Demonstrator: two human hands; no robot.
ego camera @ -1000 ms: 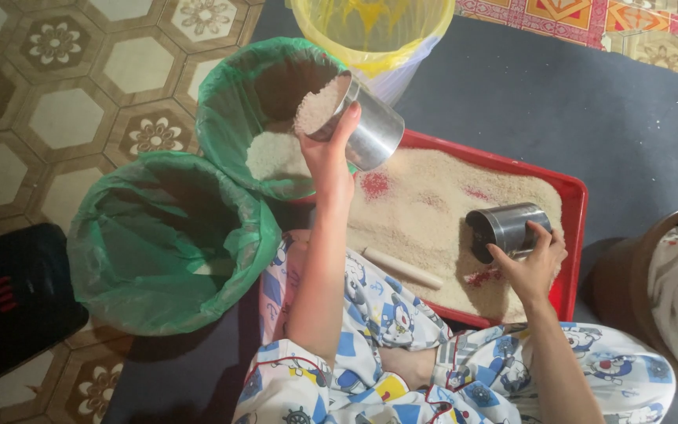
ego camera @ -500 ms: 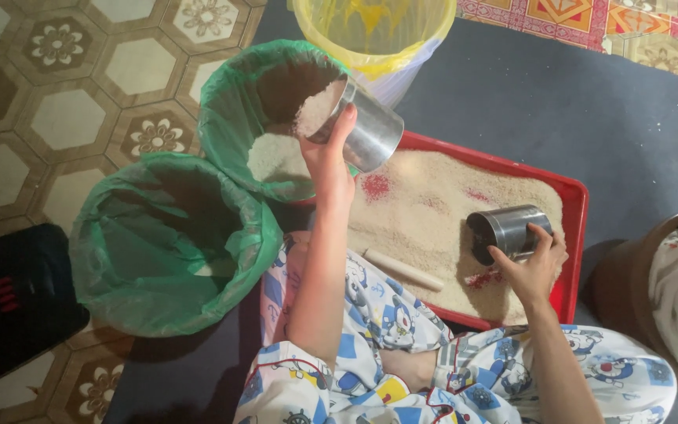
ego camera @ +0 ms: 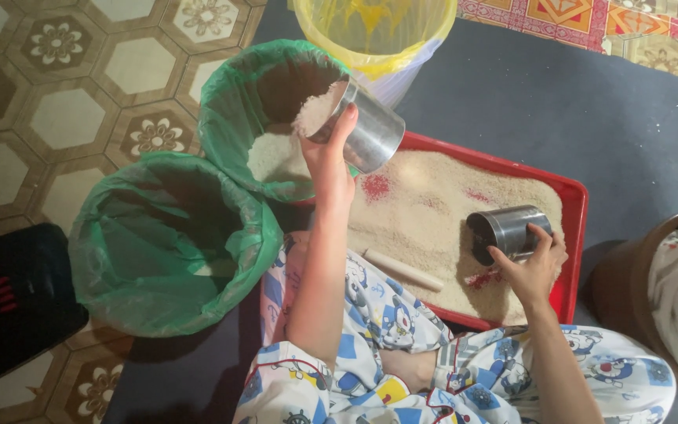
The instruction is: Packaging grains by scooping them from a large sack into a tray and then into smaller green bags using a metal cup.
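Head view: the left hand [ego camera: 329,161] grips a steel cup [ego camera: 364,129] tilted mouth-down over the rear green-lined bucket [ego camera: 233,94], so its rice [ego camera: 317,108] falls inside. The right hand [ego camera: 534,263] clasps a second steel cup [ego camera: 505,232], laid sideways in the red tray [ego camera: 574,206] to scoop grain.

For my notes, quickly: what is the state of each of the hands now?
Left hand: closed on a tilted steel cup of rice.
Right hand: closed on a second steel cup.

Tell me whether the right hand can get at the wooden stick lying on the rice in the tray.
Probably yes, once freed. The right hand grips a metal cup, but the wooden stick lies uncovered on the rice in the red tray just beside it, nothing between.
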